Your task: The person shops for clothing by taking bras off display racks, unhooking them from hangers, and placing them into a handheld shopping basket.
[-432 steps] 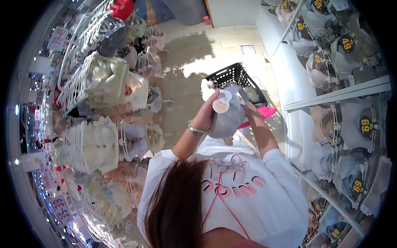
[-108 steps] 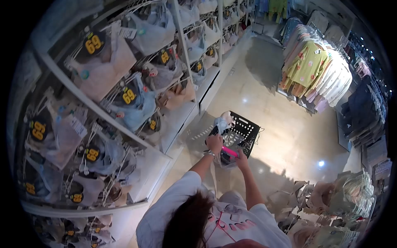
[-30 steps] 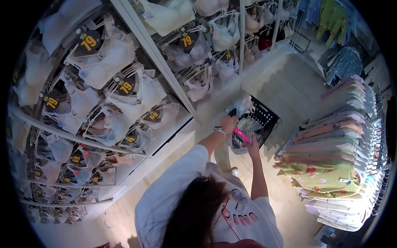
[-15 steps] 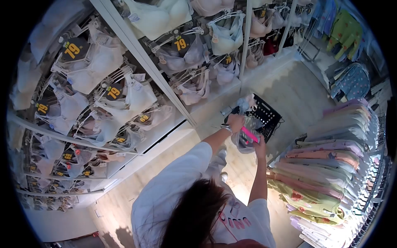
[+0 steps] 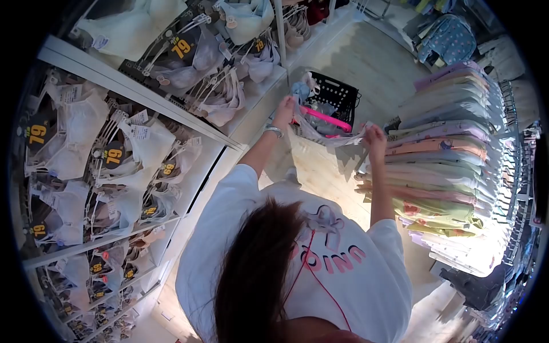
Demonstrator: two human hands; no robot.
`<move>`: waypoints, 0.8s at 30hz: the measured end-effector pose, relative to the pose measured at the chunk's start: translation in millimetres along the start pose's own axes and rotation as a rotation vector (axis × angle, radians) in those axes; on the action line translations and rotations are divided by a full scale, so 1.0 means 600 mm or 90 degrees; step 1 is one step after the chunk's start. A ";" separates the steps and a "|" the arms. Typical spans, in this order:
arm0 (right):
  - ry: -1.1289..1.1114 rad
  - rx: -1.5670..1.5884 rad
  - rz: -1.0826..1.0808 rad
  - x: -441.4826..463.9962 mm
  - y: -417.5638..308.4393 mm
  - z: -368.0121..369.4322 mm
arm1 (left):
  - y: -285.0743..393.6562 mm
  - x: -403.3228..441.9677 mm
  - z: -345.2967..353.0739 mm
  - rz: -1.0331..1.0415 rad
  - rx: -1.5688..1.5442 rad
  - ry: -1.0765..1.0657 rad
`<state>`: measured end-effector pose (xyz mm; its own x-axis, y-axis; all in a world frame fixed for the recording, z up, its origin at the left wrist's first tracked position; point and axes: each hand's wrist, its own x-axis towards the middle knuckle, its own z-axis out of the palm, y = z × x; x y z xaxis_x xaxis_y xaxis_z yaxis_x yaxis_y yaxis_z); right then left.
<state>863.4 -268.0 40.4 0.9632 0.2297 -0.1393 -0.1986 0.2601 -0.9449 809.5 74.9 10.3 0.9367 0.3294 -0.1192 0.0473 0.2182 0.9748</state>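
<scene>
My left hand (image 5: 284,111) is closed on one end of a thin, pale garment (image 5: 320,136), at the near left of the basket. My right hand (image 5: 374,140) pinches the garment's other end, out to the right, so it hangs stretched between both hands. Just beyond it is the black perforated basket (image 5: 337,97) with its bright pink handle (image 5: 326,118), which neither hand grips. Pale, see-through items (image 5: 323,108) lie inside the basket, and a light blue and white bundle (image 5: 303,88) sits at its left rim.
Racks of bras (image 5: 126,154) with black and yellow price tags line the left side. On the right, a rail of pastel clothes (image 5: 440,154) stands close to my right hand. A blue dotted garment (image 5: 449,43) hangs at the back right. Pale floor (image 5: 377,63) shows beyond the basket.
Both hands have come off the area of the pink handle and moved apart, now with a pale garment stretched between them. The view has shifted, with the basket higher in it.
</scene>
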 end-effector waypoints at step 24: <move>0.077 -0.094 -0.245 0.167 -0.458 0.128 | 0.561 0.033 0.018 0.174 -0.092 -0.116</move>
<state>1000.6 -244.5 309.1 0.9782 0.0290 0.2059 0.1983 0.1664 -0.9659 847.8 145.1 338.3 0.9551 0.2275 0.1899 -0.2503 0.2762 0.9279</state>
